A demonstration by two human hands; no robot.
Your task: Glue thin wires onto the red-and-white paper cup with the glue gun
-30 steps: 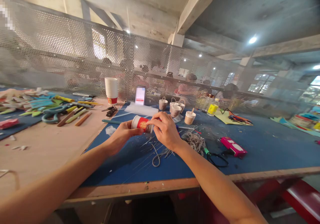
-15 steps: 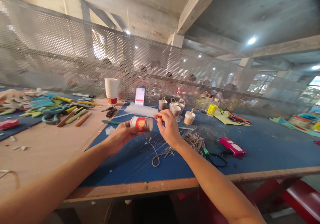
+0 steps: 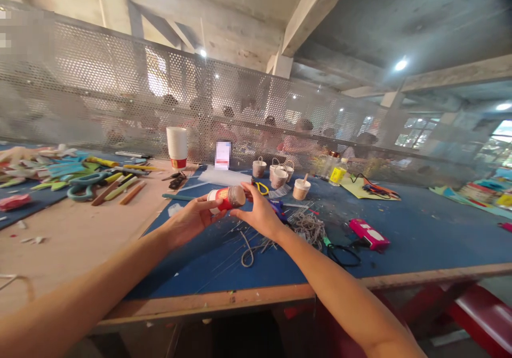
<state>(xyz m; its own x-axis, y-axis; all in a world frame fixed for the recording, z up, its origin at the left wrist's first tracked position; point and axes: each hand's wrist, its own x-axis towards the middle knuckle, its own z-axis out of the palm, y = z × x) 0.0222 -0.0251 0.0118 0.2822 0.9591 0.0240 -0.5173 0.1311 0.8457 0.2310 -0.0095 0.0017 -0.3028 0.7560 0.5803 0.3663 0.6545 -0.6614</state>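
2 bare forearms (image 3: 104, 275), both cut off by the lower picture edge, over the wooden front edge (image 3: 208, 309) of a blue-topped worktable (image 3: 192, 280). Just beyond, on the blue, a loose loop of grey cord (image 3: 248, 257). Above the table, between left hand (image 3: 188, 219) and right hand (image 3: 264, 216), a red-and-white paper cup (image 3: 229, 198) on its side, long axis running left to right with a slight rise toward the right, grey-brown end turned to the right palm. Wrapped around the cup's left part: fingers and thumb of the left hand, the only clear grip. Spread apart at the opposite end: right thumb low, forefinger high, no object visible in the gap. Contact between right fingertips and cup: too close to call. Hidden: much of the cup's left part, behind the left fingers. Hard to make out: the material of the grey-brown band.

Past the right wrist, a tangle of cord (image 3: 310, 227) and a blue object (image 3: 277, 207), partly covered and unclear in kind. Off to the right, a pink box (image 3: 368, 234). Farther back, yellow handles (image 3: 262, 188), lower portion lost behind the hand; at least 3 small cups with looped handles (image 3: 279, 177); a tub with a stick (image 3: 301, 189). Beyond, a translucent sheet (image 3: 224, 176), a stack of paper cups (image 3: 176, 144) and a lit phone (image 3: 222, 155), display blurred. At the back, a perforated metal screen (image 3: 240, 94), with several people (image 3: 296, 142) indistinct behind the mesh.
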